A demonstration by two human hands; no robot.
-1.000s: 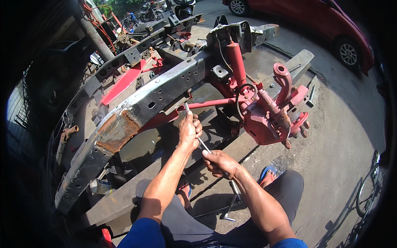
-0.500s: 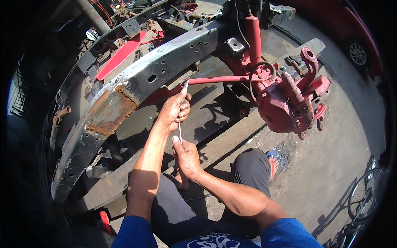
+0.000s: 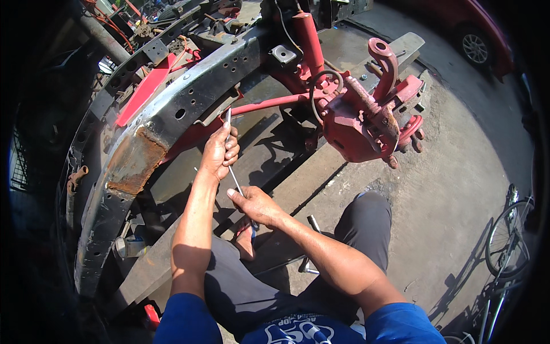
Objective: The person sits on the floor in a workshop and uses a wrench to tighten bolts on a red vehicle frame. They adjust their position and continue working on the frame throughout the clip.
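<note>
The only writing that stands out is white print (image 3: 298,332) with lettering and a bold emblem on the blue shirt (image 3: 395,321), at the bottom edge of the frame, partly lost in the folds. Left of the frame's centre, a slim metal rod (image 3: 235,179) slants from just under the black chassis rail (image 3: 203,92) down toward the lower middle. The left hand (image 3: 219,153) wraps its fingers around the upper part, with the rod's pale tip standing out above the fist, close to the left end of the red bar (image 3: 266,105); whether the tip touches anything there cannot be told. The right hand (image 3: 255,205), below and to the right, is closed around the lower part, thumb uppermost, and a short length of rod shows between the two hands. A rusty patch (image 3: 136,163) marks the rail at left of the frame. Right of centre sits a red hub assembly (image 3: 349,135), below an upright red cylinder (image 3: 309,43). A bicycle (image 3: 507,241) is at the lower right, a red car (image 3: 487,26) at the upper right.
</note>
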